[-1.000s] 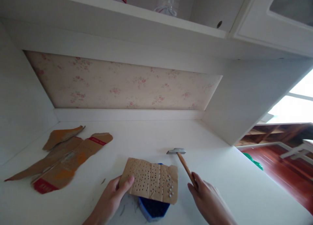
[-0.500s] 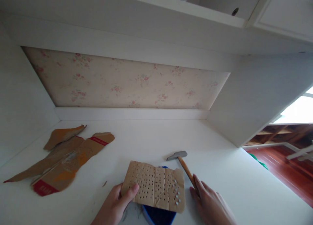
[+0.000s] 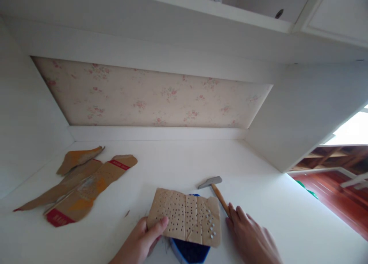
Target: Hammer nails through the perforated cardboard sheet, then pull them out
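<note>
My left hand (image 3: 146,235) grips the left edge of a piece of brown cardboard (image 3: 179,218), thumb on top and fingers beneath. Rows of small holes cover the cardboard, and several nail heads (image 3: 212,227) show near its right edge. Under it is a dark blue container (image 3: 191,251), mostly hidden by the cardboard. My right hand (image 3: 247,231) is wrapped round the wooden handle of a hammer (image 3: 220,197). The grey hammer head lies at or just above the white surface, to the right of and beyond the cardboard.
Torn cardboard pieces (image 3: 86,187) with red and orange marks lie at the left of the white surface (image 3: 161,164). A small brown scrap (image 3: 127,213) lies nearer. White side panels and a shelf overhead (image 3: 161,34) enclose the space. A red floor (image 3: 339,195) shows at right.
Hands, cardboard and hammer hold nearly the same places relative to each other. The whole view has shifted slightly, with everything a little farther right in the picture.
</note>
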A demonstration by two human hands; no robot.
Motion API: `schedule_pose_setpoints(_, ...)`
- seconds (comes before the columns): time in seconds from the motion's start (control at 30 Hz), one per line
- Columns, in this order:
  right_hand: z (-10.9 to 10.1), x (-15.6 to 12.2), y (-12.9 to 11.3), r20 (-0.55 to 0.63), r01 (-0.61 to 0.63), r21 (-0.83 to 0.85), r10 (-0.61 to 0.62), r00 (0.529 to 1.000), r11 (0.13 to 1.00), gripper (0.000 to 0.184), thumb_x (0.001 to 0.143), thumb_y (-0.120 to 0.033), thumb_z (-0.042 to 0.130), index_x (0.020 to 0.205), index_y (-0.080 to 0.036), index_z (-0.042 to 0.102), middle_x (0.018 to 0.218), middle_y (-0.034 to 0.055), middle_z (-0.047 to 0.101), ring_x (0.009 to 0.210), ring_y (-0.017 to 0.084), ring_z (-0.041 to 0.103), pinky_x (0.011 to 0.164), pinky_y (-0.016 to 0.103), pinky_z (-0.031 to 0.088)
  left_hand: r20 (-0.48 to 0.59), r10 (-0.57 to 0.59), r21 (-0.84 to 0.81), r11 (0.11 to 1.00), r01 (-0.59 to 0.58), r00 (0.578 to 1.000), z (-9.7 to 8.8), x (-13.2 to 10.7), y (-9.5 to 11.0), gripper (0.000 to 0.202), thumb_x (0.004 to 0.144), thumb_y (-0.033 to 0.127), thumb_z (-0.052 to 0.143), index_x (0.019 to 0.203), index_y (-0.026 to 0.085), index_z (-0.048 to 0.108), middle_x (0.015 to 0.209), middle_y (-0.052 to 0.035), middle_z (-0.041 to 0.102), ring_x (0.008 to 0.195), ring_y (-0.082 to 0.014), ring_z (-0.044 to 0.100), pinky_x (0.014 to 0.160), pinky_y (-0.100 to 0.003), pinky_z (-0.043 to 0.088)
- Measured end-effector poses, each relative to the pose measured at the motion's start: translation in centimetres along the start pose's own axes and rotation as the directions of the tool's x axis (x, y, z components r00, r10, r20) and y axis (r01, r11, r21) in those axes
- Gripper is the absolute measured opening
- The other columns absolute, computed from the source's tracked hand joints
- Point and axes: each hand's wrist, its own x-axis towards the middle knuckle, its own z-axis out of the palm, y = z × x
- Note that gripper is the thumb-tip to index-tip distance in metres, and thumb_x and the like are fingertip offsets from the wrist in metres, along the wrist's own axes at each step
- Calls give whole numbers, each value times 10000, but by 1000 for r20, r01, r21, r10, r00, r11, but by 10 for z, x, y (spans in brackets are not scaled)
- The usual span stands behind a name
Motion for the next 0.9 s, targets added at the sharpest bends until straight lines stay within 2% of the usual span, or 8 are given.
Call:
schedule_pose_setpoints(0.1,-15,-1,-7,-108,-42,135,56,993,990,501,1023,-358,276,1379,-120,537,1174,186,670,1060,334,672,699,413,596,3,-1,19,1000,1,1000,-1,0,1,524,735,673,688,605,230,441,486,110,282,447,-84,231,463,-232,242)
schedule_pose_setpoints(0.2,-36,1,-21,-209,-157,408,260,943,899,539,1009,-497,245,1359,-225,553,1233,134,679,1079,362,658,788,488,547,33,7,49,999,-9,999,-1,0,2,538,746,702,656,633,223,438,512,112,256,475,-81,161,460,-242,145)
schedule_pose_setpoints(0.27,-47,7,-32,-176,-147,683,357,917,715,535,992,-569,267,1195,-264,656,1262,91,692,1119,334,641,892,457,492,65,10,60,998,-14,998,-1,0,2,547,748,719,639,649,220,439,521,111,247,484,-81,143,469,-254,105)
schedule_pose_setpoints(0.37,-55,25,-45,-110,-47,915,358,927,402,562,942,-638,373,1096,-205,696,1104,92,746,953,265,672,797,344,499,94,21,61,998,-26,995,-2,2,2,561,752,732,623,643,222,416,519,111,246,475,-75,139,474,-264,88)
schedule_pose_setpoints(0.47,-58,49,-53,-160,42,958,406,900,284,525,894,-634,486,975,-176,730,793,48,713,723,211,615,646,298,460,91,30,82,996,-38,995,-6,5,0,582,749,760,597,625,223,408,488,114,245,453,-70,155,459,-265,101)
schedule_pose_setpoints(0.57,-58,67,-58,-173,104,980,470,865,170,463,840,-623,580,827,-183,723,545,-33,530,518,147,468,484,261,336,94,30,68,997,-36,995,-8,7,-3,606,707,794,604,623,224,414,471,118,240,434,-65,154,440,-262,104)
schedule_pose_setpoints(0.7,-51,76,-63,-78,128,988,428,900,-89,430,811,-616,637,779,-189,669,503,-96,338,444,88,268,419,233,192,117,26,44,999,-32,993,-6,8,-6,627,727,825,538,589,232,385,430,115,220,400,-60,141,426,-272,82)
schedule_pose_setpoints(0.9,-41,73,-63,-14,110,965,374,927,-237,407,797,-596,678,754,-192,655,504,-104,287,462,72,209,415,220,148,72,86,-57,995,-82,994,-11,8,-2,570,809,762,522,700,208,443,563,105,203,490,-74,102,446,-258,61)
